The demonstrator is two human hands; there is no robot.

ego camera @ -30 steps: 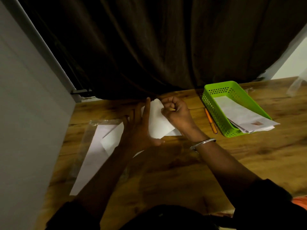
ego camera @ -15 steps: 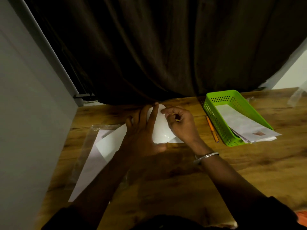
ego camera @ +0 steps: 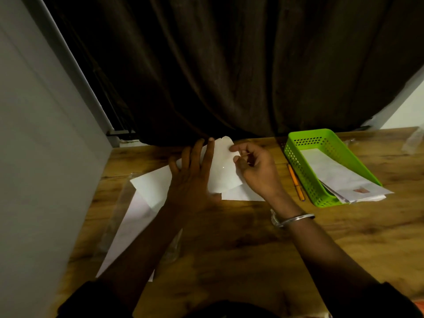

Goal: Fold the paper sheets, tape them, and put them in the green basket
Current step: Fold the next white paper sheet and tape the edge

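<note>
Left of the green basket (ego camera: 301, 171), the folded paper (ego camera: 223, 168), long axis pointing away, is gripped by the left hand (ego camera: 192, 182) and pinched by the right hand (ego camera: 258, 174), nearer the basket.

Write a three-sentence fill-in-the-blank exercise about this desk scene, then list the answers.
1. The slim orange pencil lies on the wooden table ___ the right hand and the green plastic basket.
2. The thin silver bangle sits on the ___ wrist.
3. The left hand and the right hand hold the folded white paper sheet, which is not yet in the ___.

Missing words: between; right; basket
</note>
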